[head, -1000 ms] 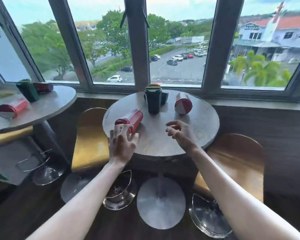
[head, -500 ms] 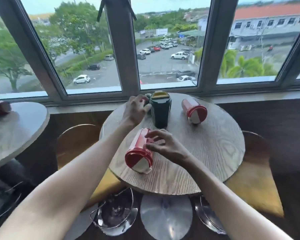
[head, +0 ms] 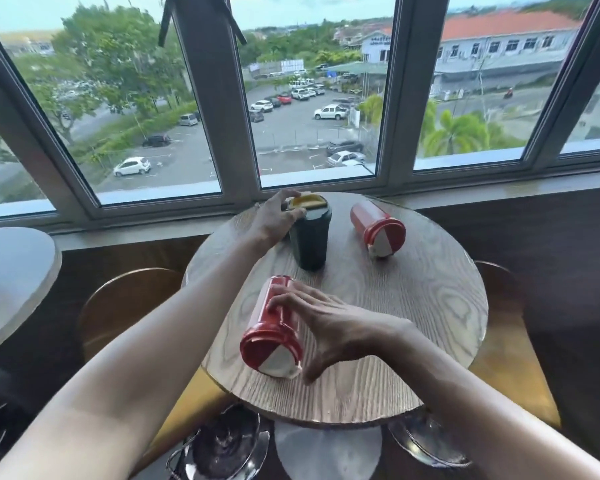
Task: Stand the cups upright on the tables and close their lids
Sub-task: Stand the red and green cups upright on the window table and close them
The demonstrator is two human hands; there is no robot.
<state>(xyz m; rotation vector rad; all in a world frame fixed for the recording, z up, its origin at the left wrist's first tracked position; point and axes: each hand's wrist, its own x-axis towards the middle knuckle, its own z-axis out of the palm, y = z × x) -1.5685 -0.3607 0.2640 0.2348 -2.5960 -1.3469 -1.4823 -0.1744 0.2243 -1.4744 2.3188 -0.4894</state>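
On the round wooden table (head: 413, 323) a red cup (head: 269, 327) lies on its side at the front left, its red and white lid facing me. My right hand (head: 323, 323) curls over it, fingers on its side and thumb by the lid. A dark green cup (head: 309, 237) with a yellow lid top stands upright at the back. My left hand (head: 276, 218) touches its lid from the left. A second red cup (head: 376, 226) lies on its side at the back right.
Another round table (head: 11, 282) shows at the left edge. Yellow-backed stools (head: 118, 303) stand left and right of the wooden table, with chrome bases below. A window sill and large windows run just behind the table.
My view has come closer to the table. My left hand has shifted from beside the green cup onto its lid. My right hand has closed more around the lying red cup.
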